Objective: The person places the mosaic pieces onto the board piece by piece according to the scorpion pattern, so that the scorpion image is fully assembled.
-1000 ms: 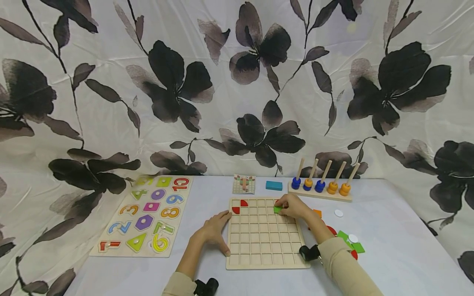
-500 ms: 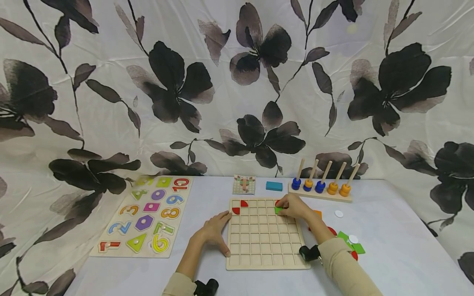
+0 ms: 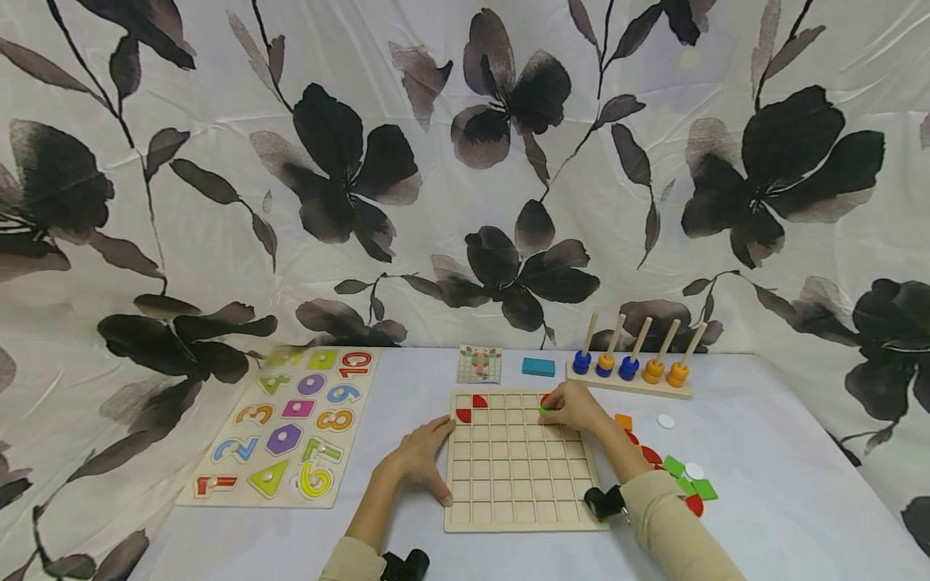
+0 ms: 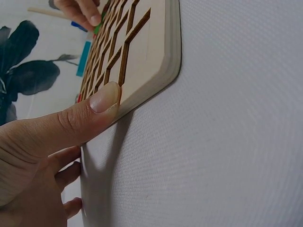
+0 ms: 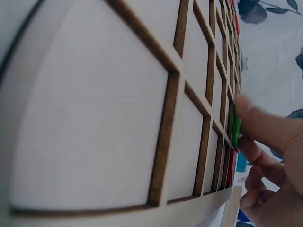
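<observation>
A wooden grid board lies on the white table. Two red quarter-circle tiles sit in cells at its far left corner. Near the far right corner my right hand pinches a green tile between thumb and fingertips, right at the grid. Beside it, a red tile fills a cell, partly hidden by the hand in the head view. My left hand rests along the board's left edge, fingers spread; in the left wrist view its thumb presses on the near part of that edge.
Loose green tiles, red, orange and white pieces lie right of the board, near my right forearm. Behind it are a pattern card, a blue block and a peg stand with rings. A number puzzle lies left.
The green tile under my right fingers now shows only a thin strip where a wider face showed before. My right forearm has shifted slightly, uncovering more loose pieces. The left hand stays put.
</observation>
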### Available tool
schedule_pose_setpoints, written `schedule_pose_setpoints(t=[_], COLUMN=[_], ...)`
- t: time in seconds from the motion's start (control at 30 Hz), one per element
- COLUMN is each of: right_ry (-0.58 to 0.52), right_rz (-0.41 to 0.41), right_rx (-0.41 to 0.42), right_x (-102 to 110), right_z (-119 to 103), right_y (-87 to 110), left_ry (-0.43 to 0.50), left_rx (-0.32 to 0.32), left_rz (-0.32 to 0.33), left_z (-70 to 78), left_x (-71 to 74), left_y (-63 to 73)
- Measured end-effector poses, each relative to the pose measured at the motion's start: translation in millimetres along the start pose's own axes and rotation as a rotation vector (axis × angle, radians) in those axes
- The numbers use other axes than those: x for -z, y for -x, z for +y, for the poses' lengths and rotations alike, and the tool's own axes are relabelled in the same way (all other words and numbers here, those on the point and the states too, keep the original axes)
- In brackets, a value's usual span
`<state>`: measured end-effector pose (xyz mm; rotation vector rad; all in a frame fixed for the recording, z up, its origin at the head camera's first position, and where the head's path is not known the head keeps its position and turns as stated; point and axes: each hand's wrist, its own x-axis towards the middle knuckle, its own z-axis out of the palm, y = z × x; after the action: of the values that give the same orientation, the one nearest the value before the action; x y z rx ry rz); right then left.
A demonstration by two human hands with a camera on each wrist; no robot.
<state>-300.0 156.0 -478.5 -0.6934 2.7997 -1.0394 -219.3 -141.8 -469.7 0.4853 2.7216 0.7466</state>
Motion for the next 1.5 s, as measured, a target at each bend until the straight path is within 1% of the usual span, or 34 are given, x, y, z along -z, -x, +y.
schedule_pose_setpoints(t=[0.13, 0.23, 0.37, 0.5, 0.6, 0.77, 0.87, 0.93, 1.07, 1.2, 1.33, 1.43, 1.5], right_ry=[0.016, 0.019, 0.004, -0.053, -0.065, -0.07, -0.07, -0.061, -0.043, -0.038, -0.047, -0.043, -0.043], right_rz=[-0.002, 0.003, 0.038, 0.092, 0.128, 0.156, 0.169, 0.178, 0.196, 0.19, 0.173, 0.163, 0.16], right_rx=[0.003, 0.043, 0.052, -0.026, -0.091, -0.153, -0.196, -0.209, -0.223, -0.281, -0.342, -0.358, -0.367], right_x=[0.9, 3.4, 8.3, 18.5, 30.4, 49.3, 57.6, 61.9, 67.3, 69.3, 69.6, 69.0, 68.0], right_z=[3.1, 4.1, 7.0, 14.3, 20.6, 33.2, 38.5, 40.5, 43.8, 47.7, 52.1, 55.3, 56.5], right_y=[0.7, 4.2, 13.1, 26.0, 37.5, 56.9, 69.2, 77.1, 90.2, 100.5, 106.3, 108.6, 110.2], left_ry=[0.004, 0.003, 0.005, 0.005, 0.0, -0.004, -0.004, -0.007, -0.013, -0.009, -0.003, -0.002, -0.004], left_rx=[0.001, 0.002, 0.008, 0.011, 0.006, 0.013, 0.021, 0.023, 0.026, 0.03, 0.041, 0.048, 0.04], left_rz=[-0.001, -0.004, -0.007, -0.011, -0.011, -0.011, -0.011, -0.009, -0.006, -0.004, -0.006, -0.007, -0.004], left_z=[0.4, 0.1, -0.8, -1.5, -2.6, -3.7, -3.9, -3.7, -3.1, -3.0, -3.1, -2.7, -2.4], left_x=[0.3, 0.2, -0.3, -0.2, -0.8, -1.6, -2.6, -3.1, -3.0, -2.9, -3.4, -3.9, -4.1], left_y=[0.4, 0.2, -0.4, -1.5, -3.1, -4.2, -4.5, -4.6, -5.0, -5.4, -5.1, -4.6, -4.3])
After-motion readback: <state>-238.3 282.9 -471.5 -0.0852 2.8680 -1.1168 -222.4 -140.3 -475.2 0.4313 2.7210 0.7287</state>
